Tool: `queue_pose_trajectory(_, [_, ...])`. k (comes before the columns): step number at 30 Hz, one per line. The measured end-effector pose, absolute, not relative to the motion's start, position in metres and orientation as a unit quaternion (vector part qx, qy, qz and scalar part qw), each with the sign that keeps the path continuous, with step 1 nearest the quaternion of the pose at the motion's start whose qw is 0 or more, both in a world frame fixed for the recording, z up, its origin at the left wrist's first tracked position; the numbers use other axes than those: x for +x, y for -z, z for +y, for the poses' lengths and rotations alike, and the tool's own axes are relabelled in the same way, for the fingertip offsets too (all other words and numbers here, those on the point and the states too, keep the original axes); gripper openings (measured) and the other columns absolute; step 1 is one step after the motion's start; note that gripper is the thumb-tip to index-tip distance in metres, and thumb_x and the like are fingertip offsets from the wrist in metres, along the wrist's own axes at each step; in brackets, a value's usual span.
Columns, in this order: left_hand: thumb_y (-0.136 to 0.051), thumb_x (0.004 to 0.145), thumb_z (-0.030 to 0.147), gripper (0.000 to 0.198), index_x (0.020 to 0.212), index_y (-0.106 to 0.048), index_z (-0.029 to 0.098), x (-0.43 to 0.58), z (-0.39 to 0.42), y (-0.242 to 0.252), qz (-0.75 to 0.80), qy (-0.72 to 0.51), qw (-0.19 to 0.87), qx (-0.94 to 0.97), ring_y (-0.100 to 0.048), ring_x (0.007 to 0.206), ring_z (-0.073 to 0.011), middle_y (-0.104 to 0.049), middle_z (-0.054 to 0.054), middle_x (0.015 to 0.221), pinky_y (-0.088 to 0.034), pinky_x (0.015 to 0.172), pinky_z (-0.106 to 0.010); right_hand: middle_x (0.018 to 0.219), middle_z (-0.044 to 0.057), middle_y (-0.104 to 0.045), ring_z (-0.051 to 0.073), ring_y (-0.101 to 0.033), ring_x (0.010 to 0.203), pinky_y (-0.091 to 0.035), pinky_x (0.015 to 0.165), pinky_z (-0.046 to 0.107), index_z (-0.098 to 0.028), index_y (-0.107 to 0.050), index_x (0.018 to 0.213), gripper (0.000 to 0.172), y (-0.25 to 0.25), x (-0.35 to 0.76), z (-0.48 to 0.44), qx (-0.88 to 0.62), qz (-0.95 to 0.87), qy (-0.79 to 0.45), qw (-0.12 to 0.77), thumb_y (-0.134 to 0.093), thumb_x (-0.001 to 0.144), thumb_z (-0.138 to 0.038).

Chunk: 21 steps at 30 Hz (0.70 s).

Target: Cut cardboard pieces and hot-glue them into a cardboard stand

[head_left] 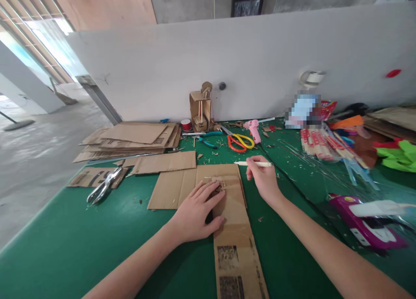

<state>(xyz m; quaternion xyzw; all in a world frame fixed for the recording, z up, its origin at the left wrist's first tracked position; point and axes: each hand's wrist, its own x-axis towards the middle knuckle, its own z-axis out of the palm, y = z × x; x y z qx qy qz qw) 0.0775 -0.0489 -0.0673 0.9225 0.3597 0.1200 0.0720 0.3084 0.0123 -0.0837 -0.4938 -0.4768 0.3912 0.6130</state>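
Observation:
My left hand (201,210) lies with its fingers spread on a long cardboard strip (232,229) with dark print, pressing it near its far end. Under the strip's upper part is a wider cardboard piece (172,188); where one ends and the other begins is partly covered by my hand. My right hand (262,177), just right of the cardboard, grips a white pen (264,164). The pen points left, its tip close to the cardboard's far right corner; I cannot tell whether it touches.
Behind stand a cardboard model (200,112), red spool (186,125), teal pliers (208,141), scissors (238,142) and pink glue gun (254,131). Stacked cardboard (130,134) and metal pliers (104,185) lie left. At right are wrapped sticks (315,144) and a purple device (364,225).

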Motion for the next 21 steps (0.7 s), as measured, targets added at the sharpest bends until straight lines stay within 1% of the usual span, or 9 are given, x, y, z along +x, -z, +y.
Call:
queue_pose_trajectory(3, [-0.051, 0.085, 0.039, 0.06, 0.141, -0.038, 0.022, 0.078, -0.05, 0.067, 0.35, -0.112, 0.062, 0.928, -0.027, 0.139, -0.0232, -0.033, -0.009, 0.15, -0.019, 0.116, -0.046, 0.052, -0.006, -0.054, 0.009, -0.05, 0.042, -0.042, 0.042, 0.021, -0.02, -0.054, 0.082, 0.026, 0.084, 0.308, 0.013, -0.477, -0.477, -0.407, 0.616, -0.063, 0.08, -0.045])
queue_pose_trajectory(7, [-0.049, 0.087, 0.041, 0.061, 0.143, -0.036, 0.021, 0.079, -0.049, 0.066, 0.351, -0.101, 0.056, 0.929, -0.026, 0.14, -0.0225, -0.033, -0.01, 0.15, -0.019, 0.116, -0.046, 0.055, -0.006, -0.055, 0.01, -0.052, 0.044, -0.045, 0.044, 0.022, -0.02, -0.054, 0.084, 0.028, 0.083, 0.305, 0.012, -0.468, -0.502, -0.415, 0.597, -0.061, 0.081, -0.047])
queue_pose_trajectory(15, [-0.043, 0.089, 0.046, 0.062, 0.143, -0.035, 0.016, 0.095, -0.048, 0.074, 0.37, -0.1, 0.044, 0.923, -0.025, 0.14, -0.0262, -0.03, -0.014, 0.151, -0.023, 0.115, -0.044, 0.057, -0.005, -0.054, 0.01, -0.052, 0.047, -0.045, 0.047, 0.022, -0.02, -0.053, 0.086, 0.028, 0.082, 0.304, 0.016, -0.461, -0.533, -0.404, 0.583, -0.059, 0.082, -0.048])
queue_pose_trajectory(17, [-0.041, 0.09, 0.048, 0.062, 0.143, -0.035, 0.015, 0.106, -0.048, 0.077, 0.393, -0.112, 0.036, 0.912, -0.025, 0.14, -0.0273, -0.031, -0.015, 0.15, -0.024, 0.114, -0.044, 0.056, -0.005, -0.054, 0.01, -0.051, 0.047, -0.043, 0.047, 0.022, -0.02, -0.054, 0.083, 0.029, 0.075, 0.304, 0.015, -0.463, -0.553, -0.384, 0.576, -0.059, 0.082, -0.048])
queue_pose_trajectory(21, [-0.037, 0.091, 0.048, 0.061, 0.141, -0.037, 0.013, 0.126, -0.047, 0.082, 0.427, -0.144, 0.027, 0.892, -0.029, 0.137, -0.0275, -0.036, -0.015, 0.147, -0.024, 0.114, -0.044, 0.045, -0.006, -0.046, 0.008, -0.044, 0.042, -0.036, 0.042, 0.02, -0.019, -0.053, 0.069, 0.032, 0.055, 0.295, 0.012, -0.481, -0.606, -0.319, 0.548, -0.059, 0.083, -0.048])
